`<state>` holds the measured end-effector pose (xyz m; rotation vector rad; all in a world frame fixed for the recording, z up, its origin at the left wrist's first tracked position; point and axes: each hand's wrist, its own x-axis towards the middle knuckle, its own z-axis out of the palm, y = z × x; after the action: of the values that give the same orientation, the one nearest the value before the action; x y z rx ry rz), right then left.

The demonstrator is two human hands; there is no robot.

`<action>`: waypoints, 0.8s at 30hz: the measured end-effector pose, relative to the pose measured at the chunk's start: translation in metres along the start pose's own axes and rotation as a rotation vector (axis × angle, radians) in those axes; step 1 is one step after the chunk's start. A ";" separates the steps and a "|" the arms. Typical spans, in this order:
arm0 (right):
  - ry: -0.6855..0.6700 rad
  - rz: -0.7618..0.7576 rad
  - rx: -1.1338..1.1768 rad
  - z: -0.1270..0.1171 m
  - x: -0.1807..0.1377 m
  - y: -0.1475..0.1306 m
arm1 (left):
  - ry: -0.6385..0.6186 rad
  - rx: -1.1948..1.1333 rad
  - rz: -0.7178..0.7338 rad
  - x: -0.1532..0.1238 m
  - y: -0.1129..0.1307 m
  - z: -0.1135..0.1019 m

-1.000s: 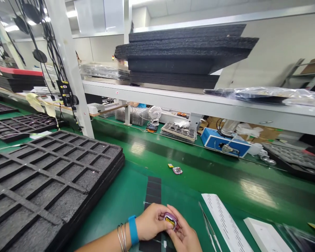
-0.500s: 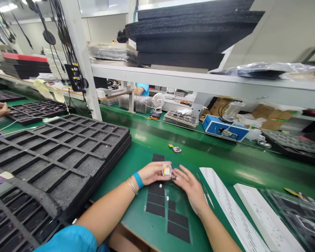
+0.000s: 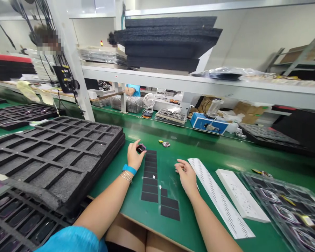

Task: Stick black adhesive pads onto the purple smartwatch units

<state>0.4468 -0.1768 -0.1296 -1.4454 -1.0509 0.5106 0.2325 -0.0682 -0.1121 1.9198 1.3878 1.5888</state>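
Observation:
My left hand (image 3: 134,155), with a blue wristband, pinches a small purple-edged watch case (image 3: 141,148) above the green mat, close to the right edge of the black foam tray stack (image 3: 55,154). My right hand (image 3: 186,175) hovers low over the mat with fingers loosely curled and nothing seen in it, beside a strip of black rectangular pads (image 3: 150,175) and a white label strip (image 3: 217,196). A second small case (image 3: 166,144) and a yellow bit lie farther back on the mat.
A clear blister tray (image 3: 288,206) with several parts sits at the right. A white strip (image 3: 241,199) lies beside it. A blue device (image 3: 208,124), a small fan (image 3: 148,101) and trays stand under the shelf (image 3: 199,85). Another person in blue works behind.
My left hand has carried the small case from the middle up and left toward the foam tray. My right hand has let go of it and stayed over the mat.

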 end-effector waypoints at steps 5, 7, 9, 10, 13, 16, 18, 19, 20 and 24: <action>-0.043 0.019 -0.051 -0.001 0.003 0.007 | 0.089 -0.004 0.076 -0.001 0.019 -0.009; -0.047 0.011 -0.053 -0.002 0.005 0.010 | 0.185 -0.010 0.170 -0.008 0.042 -0.033; -0.053 -0.003 -0.056 -0.002 0.006 0.011 | 0.300 0.014 0.297 -0.018 0.069 -0.071; -0.057 -0.011 -0.063 -0.002 0.006 0.012 | 0.332 0.036 0.366 -0.023 0.081 -0.094; -0.071 -0.015 -0.097 -0.001 0.006 0.010 | 0.300 0.200 0.434 -0.024 0.100 -0.164; -0.088 -0.008 -0.117 -0.001 0.005 0.007 | 0.059 0.437 0.310 0.007 0.083 -0.211; -0.095 -0.009 -0.132 -0.001 0.006 0.006 | -0.144 0.556 0.183 0.038 0.058 -0.222; -0.097 -0.008 -0.141 -0.001 0.006 0.006 | -0.239 0.602 0.117 0.052 0.045 -0.222; -0.096 -0.007 -0.150 -0.001 0.006 0.007 | -0.324 0.651 0.050 0.062 0.032 -0.219; -0.082 -0.005 -0.163 -0.003 0.006 0.011 | -0.436 0.801 -0.022 0.071 -0.003 -0.200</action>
<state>0.4552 -0.1723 -0.1380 -1.5752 -1.1842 0.4930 0.0516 -0.0778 -0.0021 2.4343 1.9807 0.5311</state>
